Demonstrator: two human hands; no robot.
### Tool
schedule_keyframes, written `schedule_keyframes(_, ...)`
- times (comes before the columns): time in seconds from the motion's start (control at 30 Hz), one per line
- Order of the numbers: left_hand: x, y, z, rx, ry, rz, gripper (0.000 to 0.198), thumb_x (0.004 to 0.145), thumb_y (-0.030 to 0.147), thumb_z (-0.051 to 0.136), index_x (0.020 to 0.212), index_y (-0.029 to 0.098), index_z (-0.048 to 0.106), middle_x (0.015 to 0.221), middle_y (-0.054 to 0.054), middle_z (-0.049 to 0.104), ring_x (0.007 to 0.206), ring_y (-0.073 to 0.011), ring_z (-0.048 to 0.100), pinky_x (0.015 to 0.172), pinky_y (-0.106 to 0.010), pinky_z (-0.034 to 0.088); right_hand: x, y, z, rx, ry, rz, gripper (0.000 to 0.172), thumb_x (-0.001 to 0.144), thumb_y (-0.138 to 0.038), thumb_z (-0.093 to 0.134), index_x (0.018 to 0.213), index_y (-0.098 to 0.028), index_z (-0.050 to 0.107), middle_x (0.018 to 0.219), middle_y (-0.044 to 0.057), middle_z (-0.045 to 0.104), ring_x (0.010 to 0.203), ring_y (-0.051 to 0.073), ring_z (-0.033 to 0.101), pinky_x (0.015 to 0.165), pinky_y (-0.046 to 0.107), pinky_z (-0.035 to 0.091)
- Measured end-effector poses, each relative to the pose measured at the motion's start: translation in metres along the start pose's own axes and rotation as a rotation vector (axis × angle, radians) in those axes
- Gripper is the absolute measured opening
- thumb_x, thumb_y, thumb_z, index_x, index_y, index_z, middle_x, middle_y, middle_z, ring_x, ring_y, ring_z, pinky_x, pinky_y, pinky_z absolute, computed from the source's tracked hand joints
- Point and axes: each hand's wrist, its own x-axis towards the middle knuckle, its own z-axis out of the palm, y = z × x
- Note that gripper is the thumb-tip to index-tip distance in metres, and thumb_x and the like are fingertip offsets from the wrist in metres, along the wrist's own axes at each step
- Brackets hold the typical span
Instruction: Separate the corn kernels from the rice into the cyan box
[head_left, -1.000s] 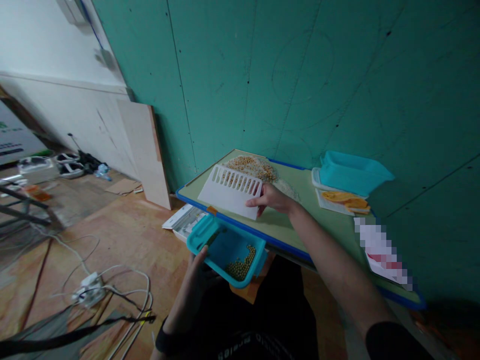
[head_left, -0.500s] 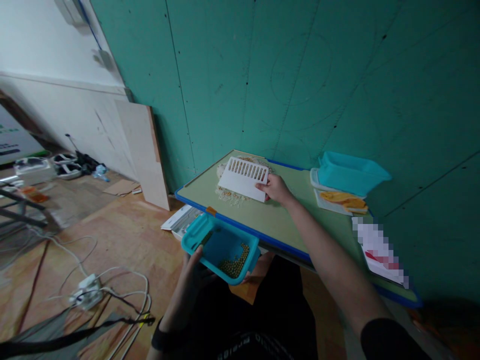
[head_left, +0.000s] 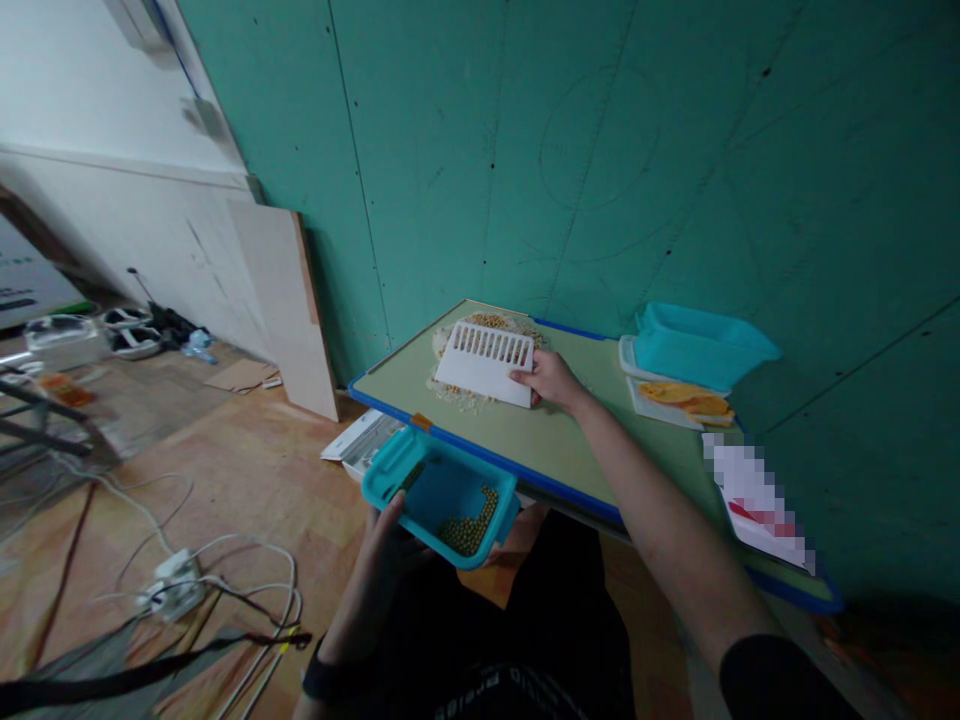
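My left hand (head_left: 388, 522) is closed on the near left rim of a blue plastic container (head_left: 431, 495), held tilted just below the table's front edge. Small round beans (head_left: 471, 522) lie in its right end, with a few more at the left. My right hand (head_left: 553, 380) pinches the right end of a white slotted scraper (head_left: 484, 378), its row of slots on the far side. Under and around the scraper, a pile of soybeans and pale rice-like grains (head_left: 495, 321) spreads over the green tabletop (head_left: 577, 435). The fingers beneath the container are hidden.
At the table's back right stand a blue tub (head_left: 697, 345) and a white tray (head_left: 667, 408) with a yellow cloth. A partly blurred sheet (head_left: 757, 505) lies at the right edge. Cables and a power strip (head_left: 176, 585) are on the floor at left.
The scraper has shifted slightly toward me, and more of the soybeans behind it show. My left hand and the container stay almost where they were.
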Motion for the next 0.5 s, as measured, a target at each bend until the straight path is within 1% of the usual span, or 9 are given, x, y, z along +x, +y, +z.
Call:
schedule_keyframes(0.1,0.003,-0.003,-0.001,0.007,0.022,0.032,0.103,0.099,0.052,0.083,0.186,0.038,0.03,0.157,-0.02,0.076,0.13,-0.0443,0.082,0.104,-0.062,0.07,-0.001,-0.001,0.001,-0.011,-0.006,0.019,0.027,0.085,-0.015,0.093,0.103,-0.016,0.074,0.075,0.0,0.077,0.054,0.013,0.065,0.046,0.022,0.053)
schedule_keyframes(0.2,0.008,-0.007,-0.002,0.018,0.038,0.005,0.097,0.098,0.057,0.083,0.182,0.044,0.036,0.161,-0.019,0.073,0.126,-0.0442,0.083,0.102,-0.062,0.071,-0.002,-0.002,0.002,-0.023,-0.012,0.028,0.027,0.086,-0.015,0.093,0.106,-0.015,0.074,0.076,0.001,0.078,0.056,0.015,0.066,0.049,0.024,0.057)
schedule_keyframes(0.33,0.012,-0.008,-0.003,0.038,0.047,-0.006,0.096,0.098,0.058,0.081,0.181,0.045,0.034,0.164,-0.021,0.068,0.127,-0.0447,0.083,0.102,-0.063,0.071,-0.004,-0.003,0.004,-0.022,-0.011,0.018,0.027,0.089,-0.016,0.091,0.11,-0.015,0.075,0.078,0.001,0.078,0.061,0.016,0.069,0.053,0.025,0.06)
schedule_keyframes(0.5,0.007,-0.004,0.001,0.071,0.061,-0.017,0.088,0.104,0.057,0.073,0.181,0.047,0.031,0.167,-0.02,0.064,0.128,-0.0427,0.082,0.099,-0.061,0.072,-0.003,-0.001,0.004,-0.016,-0.037,0.021,0.036,0.085,-0.024,0.098,0.112,-0.015,0.076,0.079,0.002,0.08,0.063,0.016,0.071,0.052,0.024,0.059)
